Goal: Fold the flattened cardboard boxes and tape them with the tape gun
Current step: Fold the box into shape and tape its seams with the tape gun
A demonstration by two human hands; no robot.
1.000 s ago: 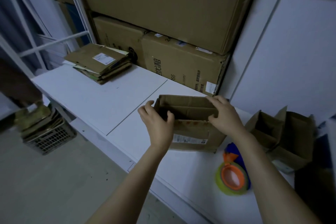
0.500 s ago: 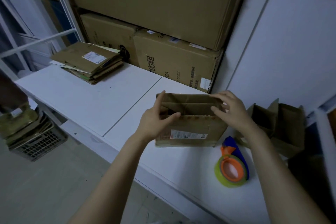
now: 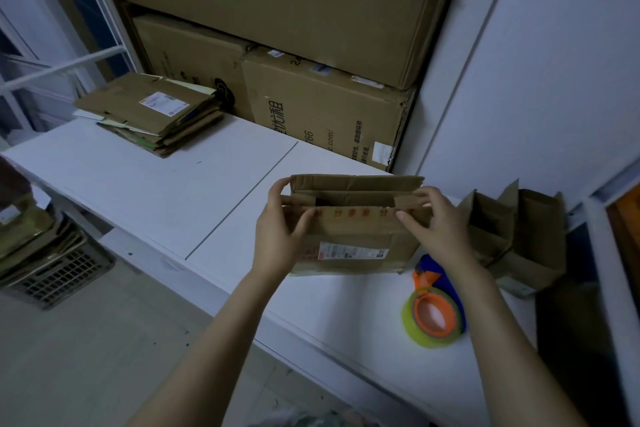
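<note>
A small brown cardboard box (image 3: 353, 239) with a white label stands on the white table (image 3: 145, 184), its top flaps partly folded inward. My left hand (image 3: 280, 232) grips the box's left end, thumb on the near flap. My right hand (image 3: 440, 225) holds the right end, fingers pressing the side flap and near flap down. A tape gun (image 3: 433, 308) with an orange hub, blue body and yellowish tape roll lies on the table just right of the box, untouched. A stack of flattened boxes (image 3: 149, 111) lies at the table's far left.
Another open box (image 3: 512, 236) sits at the right by a white frame. Large cartons (image 3: 325, 114) are stacked against the back wall. A crate with flattened cardboard (image 3: 45, 263) stands on the floor at the left.
Both hands have shifted on the box top: the side flaps are folded in and the near flap is now brought over them. The view has moved slightly closer.
</note>
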